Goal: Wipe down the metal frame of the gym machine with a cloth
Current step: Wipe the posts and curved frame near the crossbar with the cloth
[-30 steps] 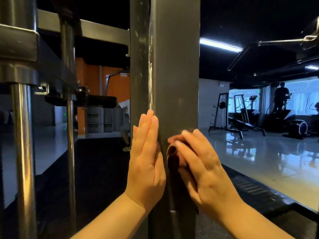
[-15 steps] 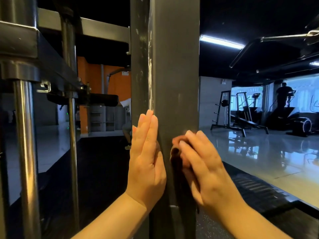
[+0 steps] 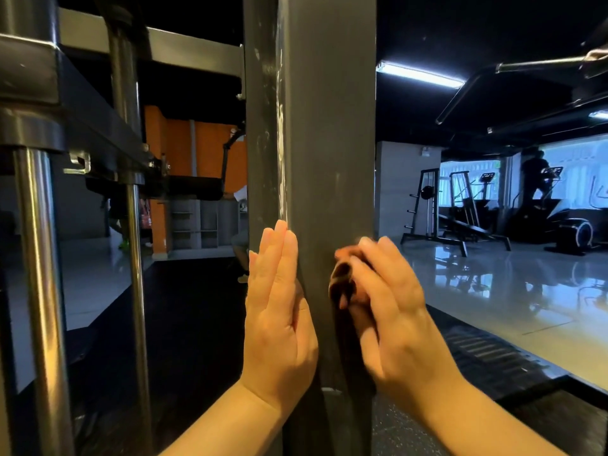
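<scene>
The cloth (image 3: pixel 342 281), a dark brownish wad, sits against the near face of the grey upright post (image 3: pixel 329 143) of the machine frame, about level with the hands. The right hand (image 3: pixel 391 311) lies over it, fingers laid nearly straight across the wad and pressing it to the metal; the thumb is hidden, so I cannot tell whether it also pinches the fabric. The left hand (image 3: pixel 279 311) is released and flat, fingers straight and together, palm resting on the post's left edge just beside the cloth hand.

Over the last second the right hand and cloth have crept a little higher on the post relative to the left hand, which has stayed where it was. The right hand is also blurred now, so I judge a wiping stroke is under way, with the left hand serving only as a brace. Only a short stretch of the post has been covered. The pale scuffs (image 3: pixel 281 126) running up its left corner lie above both hands, and most of the frame probably remains to be wiped.

To the left stand the chrome guide rods (image 3: pixel 36 258). Nothing near the hands holds anything (the only containers are open shelves (image 3: pixel 197 222) by the orange wall, their contents too small to make out).
</scene>
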`<state>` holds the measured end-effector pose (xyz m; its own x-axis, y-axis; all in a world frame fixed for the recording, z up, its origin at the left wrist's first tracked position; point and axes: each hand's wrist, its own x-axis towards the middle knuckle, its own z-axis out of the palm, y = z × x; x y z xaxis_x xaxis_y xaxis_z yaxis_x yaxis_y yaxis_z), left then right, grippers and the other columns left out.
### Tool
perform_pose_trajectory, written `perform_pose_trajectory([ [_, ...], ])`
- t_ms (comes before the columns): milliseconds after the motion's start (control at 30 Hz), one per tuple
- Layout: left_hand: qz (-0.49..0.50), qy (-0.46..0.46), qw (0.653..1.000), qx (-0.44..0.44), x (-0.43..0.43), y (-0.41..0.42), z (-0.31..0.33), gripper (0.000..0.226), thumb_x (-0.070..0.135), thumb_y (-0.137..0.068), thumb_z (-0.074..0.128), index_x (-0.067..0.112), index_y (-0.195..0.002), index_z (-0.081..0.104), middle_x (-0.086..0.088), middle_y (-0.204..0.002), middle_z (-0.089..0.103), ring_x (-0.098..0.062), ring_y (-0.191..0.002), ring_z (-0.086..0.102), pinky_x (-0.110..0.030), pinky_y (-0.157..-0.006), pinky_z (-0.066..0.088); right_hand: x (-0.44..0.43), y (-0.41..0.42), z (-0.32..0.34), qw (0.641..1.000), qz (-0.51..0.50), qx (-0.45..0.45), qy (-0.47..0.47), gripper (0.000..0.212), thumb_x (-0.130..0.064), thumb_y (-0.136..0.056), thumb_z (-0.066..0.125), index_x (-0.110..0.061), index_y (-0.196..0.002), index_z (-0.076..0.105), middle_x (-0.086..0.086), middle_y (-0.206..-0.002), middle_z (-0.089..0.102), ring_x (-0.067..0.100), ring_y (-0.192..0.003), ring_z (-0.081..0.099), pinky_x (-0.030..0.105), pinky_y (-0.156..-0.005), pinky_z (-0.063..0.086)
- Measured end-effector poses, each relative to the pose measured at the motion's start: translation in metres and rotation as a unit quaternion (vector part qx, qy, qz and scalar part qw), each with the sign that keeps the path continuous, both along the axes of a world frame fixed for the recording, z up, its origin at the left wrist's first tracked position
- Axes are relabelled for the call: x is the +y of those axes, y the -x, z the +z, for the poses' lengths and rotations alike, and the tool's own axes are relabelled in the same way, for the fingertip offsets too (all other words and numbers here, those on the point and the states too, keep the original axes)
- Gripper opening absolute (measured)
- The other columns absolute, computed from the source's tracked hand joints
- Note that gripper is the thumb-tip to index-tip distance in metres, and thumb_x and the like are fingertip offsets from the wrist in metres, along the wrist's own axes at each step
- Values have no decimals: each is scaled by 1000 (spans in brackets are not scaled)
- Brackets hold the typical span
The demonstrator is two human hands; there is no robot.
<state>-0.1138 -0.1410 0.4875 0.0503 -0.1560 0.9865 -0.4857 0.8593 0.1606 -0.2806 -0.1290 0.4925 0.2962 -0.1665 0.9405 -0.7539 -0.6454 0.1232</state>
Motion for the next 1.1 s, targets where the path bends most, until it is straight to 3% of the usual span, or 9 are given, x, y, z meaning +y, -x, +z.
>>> perform_pose_trajectory([
  [133, 2, -7, 1000, 2, 0, 1, 1, 68, 7, -100, 40, 13, -162, 15, 10, -173, 17, -20, -161, 11, -42, -131, 7, -1, -14, 8, 998, 14, -69, 4, 57, -16, -97, 49, 2, -150, 39, 16, -162, 30, 32, -157, 16, 29, -127, 14],
  [333, 3, 1, 1000, -1, -1, 0, 0, 65, 1, -99, 38, 3, -161, 20, 1, -173, 20, -24, -161, 13, -49, -131, 9, 1, 1, -50, 994, -34, 99, 13, 67, -21, -93, 56, -7, -155, 33, 11, -165, 25, 31, -156, 20, 50, -123, 25],
  [433, -2, -11, 1000, 4, 1, 1, -1, 68, -4, -98, 42, 6, -162, 21, 0, -173, 20, -23, -161, 13, -53, -130, 10, 4, 3, -14, 999, -23, 43, 3, 59, -20, -97, 51, -5, -153, 39, 11, -164, 30, 29, -156, 20, 46, -125, 24],
  [567, 7, -21, 1000, 7, 2, 2, 0, 71, -5, -97, 44, 9, -163, 21, 3, -173, 19, -21, -161, 12, -48, -130, 8, 4, -10, 6, 999, -12, -38, -6, 57, -15, -97, 48, -1, -152, 41, 11, -165, 27, 28, -157, 15, 35, -128, 16],
  [700, 19, -9, 1000, -5, 2, 1, -1, 66, -1, -99, 39, 6, -162, 21, 2, -173, 19, -23, -161, 13, -46, -131, 8, 3, -3, -51, 994, -38, 97, 9, 63, -22, -99, 53, -6, -156, 32, 13, -166, 24, 33, -156, 18, 48, -124, 24],
  [800, 18, -15, 1000, -9, 3, 1, -3, 66, 4, -100, 35, 10, -163, 17, 5, -174, 16, -22, -161, 12, -43, -131, 7, 2, 11, -56, 985, -61, 158, 25, 63, -29, -101, 52, -11, -157, 29, 10, -166, 25, 29, -156, 21, 49, -121, 28],
  [967, 16, -31, 999, -6, 6, 2, -6, 74, 1, -98, 40, 18, -165, 15, 7, -174, 15, -20, -161, 11, -39, -130, 5, 5, -2, 33, 999, -38, 18, -8, 58, -21, -102, 45, -6, -156, 35, 8, -166, 24, 25, -158, 13, 31, -128, 14],
  [1100, 22, -31, 999, -3, 6, 2, -6, 76, 4, -99, 40, 26, -166, 12, 13, -173, 13, -17, -161, 10, -37, -130, 5, -1, -25, 72, 998, 6, -64, -14, 60, -2, -99, 58, -5, -155, 37, 9, -165, 25, 22, -158, 11, 22, -126, 8],
])
